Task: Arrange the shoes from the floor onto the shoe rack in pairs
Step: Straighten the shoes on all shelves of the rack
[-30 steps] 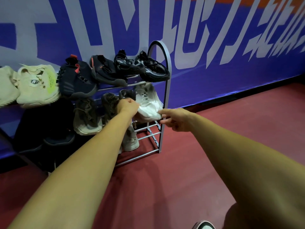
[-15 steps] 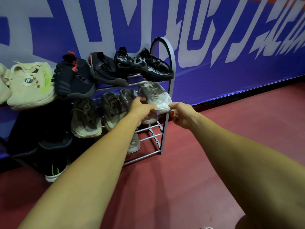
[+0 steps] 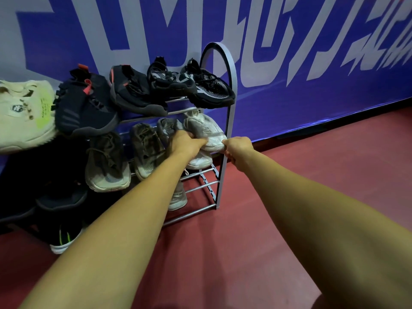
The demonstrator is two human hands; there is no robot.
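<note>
Our left hand (image 3: pixel 186 142) and right hand (image 3: pixel 236 146) pinched the near end of a pale grey-white mesh sneaker (image 3: pixel 205 131), fingers closed on it, at the right end of the grey metal shoe rack (image 3: pixel 227 121)'s middle shelf. Its long axis ran front to back, far end tilted up. The shelves looked nearly full; little seemed left.

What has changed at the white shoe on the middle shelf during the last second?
Both hands closed on the white shoe: the left hand moved right onto its side, the right hand pinched its toe and turned it toe-outward. The black shoes above stayed put.
</note>
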